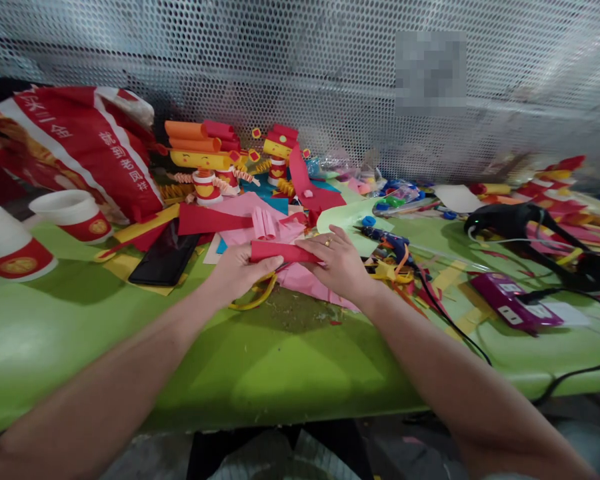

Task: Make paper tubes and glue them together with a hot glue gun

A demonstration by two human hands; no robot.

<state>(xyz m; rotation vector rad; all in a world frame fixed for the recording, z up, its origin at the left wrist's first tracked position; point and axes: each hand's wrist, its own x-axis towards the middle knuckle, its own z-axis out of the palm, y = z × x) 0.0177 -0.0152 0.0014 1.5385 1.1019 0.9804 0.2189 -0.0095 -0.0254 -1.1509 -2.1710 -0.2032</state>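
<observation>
Your left hand (241,270) and right hand (341,261) grip the red paper roll (283,252); bare table (280,373) nearer you.

The counter (280,373) is lime green. Two cups (17,247) are white with red bands and gold emblems. The roll of paper (275,252) is plain red, the phone (165,253) black, the power strip (513,300) purple with white sockets. The bag (80,143) is red with white stripes and white lettering, the perforated wall (290,73) silver-grey.
</observation>
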